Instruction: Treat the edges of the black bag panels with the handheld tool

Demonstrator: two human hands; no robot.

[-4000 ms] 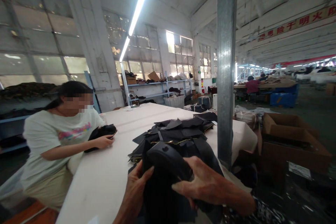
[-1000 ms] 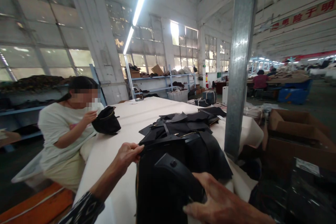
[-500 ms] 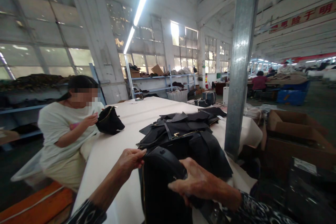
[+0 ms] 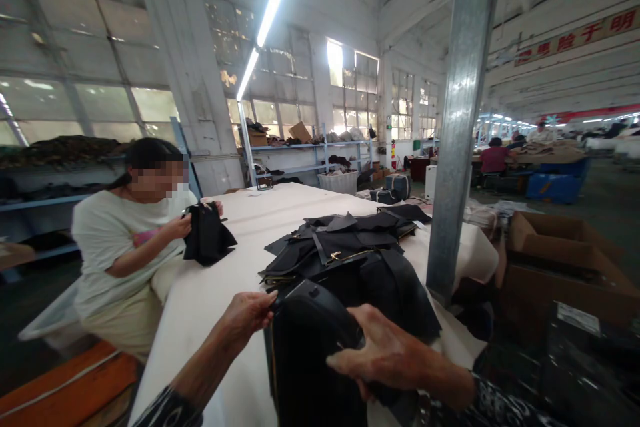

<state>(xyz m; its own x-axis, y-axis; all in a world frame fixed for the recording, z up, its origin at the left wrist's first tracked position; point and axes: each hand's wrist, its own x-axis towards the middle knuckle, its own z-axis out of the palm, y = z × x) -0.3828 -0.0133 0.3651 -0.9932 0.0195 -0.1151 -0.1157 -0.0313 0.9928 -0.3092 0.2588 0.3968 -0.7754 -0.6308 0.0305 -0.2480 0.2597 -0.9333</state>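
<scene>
Head view: the left hand (image 4: 249,312) pinches the corner of a black fabric panel (image 4: 317,380) hanging at its right; the right hand (image 4: 385,347) wraps a black handheld tool (image 4: 320,300), its nose just beside the left fingertips. The panel looks light and soft, best held by its edge; the tool seems stiff, suited to a full grip. Beyond both hands lies a black fabric pile (image 4: 345,237).

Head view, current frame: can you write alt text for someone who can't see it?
The left hand pinches the edge of black cloth while the right hand grips a black tool over it. Beyond lies a black pile on a white table; at left, a co-worker holds a black item.
</scene>
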